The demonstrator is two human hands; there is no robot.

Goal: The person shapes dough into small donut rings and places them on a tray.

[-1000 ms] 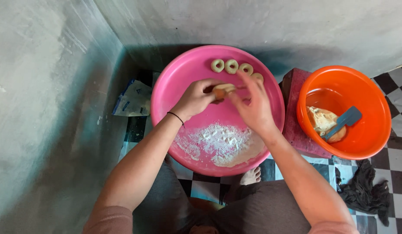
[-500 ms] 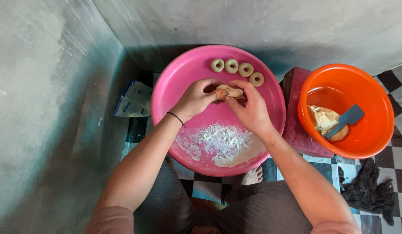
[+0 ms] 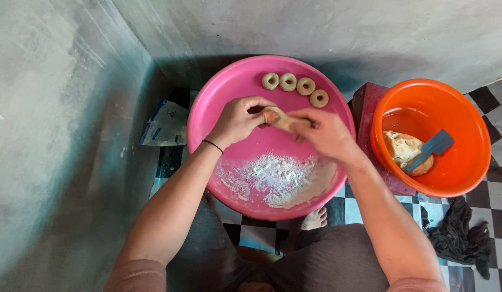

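Note:
Over a big pink basin (image 3: 207,108), both my hands hold a short roll of pale dough (image 3: 281,119). My left hand (image 3: 239,120) pinches its left end. My right hand (image 3: 326,133) grips its right end, fingers curled around it. Several ring-shaped dough pieces (image 3: 296,86) lie in a row at the basin's far side. A patch of white flour (image 3: 278,180) covers the near part of the basin floor. A thin black band sits on my left wrist.
An orange bowl (image 3: 467,173) at the right holds a lump of dough (image 3: 401,147) and a blue-grey spatula (image 3: 432,146). A dark red block (image 3: 365,108) sits between basin and bowl. A blue bag (image 3: 165,125) lies left, a dark cloth (image 3: 461,233) lower right. Grey walls enclose the checkered floor.
My right hand came back from above the basin and closed on the dough. The round lump has been stretched into a short roll between both hands.

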